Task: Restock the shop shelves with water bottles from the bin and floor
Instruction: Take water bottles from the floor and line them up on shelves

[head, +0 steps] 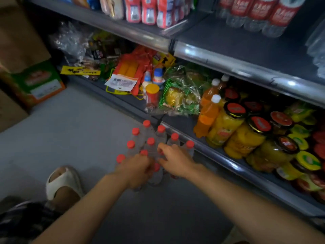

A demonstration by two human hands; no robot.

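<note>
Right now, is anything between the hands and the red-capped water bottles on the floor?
Nothing visible. Both hands are already at the cluster of water bottles standing on the floor by the bottom shelf. The left hand is curled around a bottle top; the right hand reaches over the caps, fingers spread.

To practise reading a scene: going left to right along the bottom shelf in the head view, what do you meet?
Yellow sign → orange packets → yellow-lidded jar → green-wrapped packs → orange drink bottles → jars of yellow fruit.
</note>
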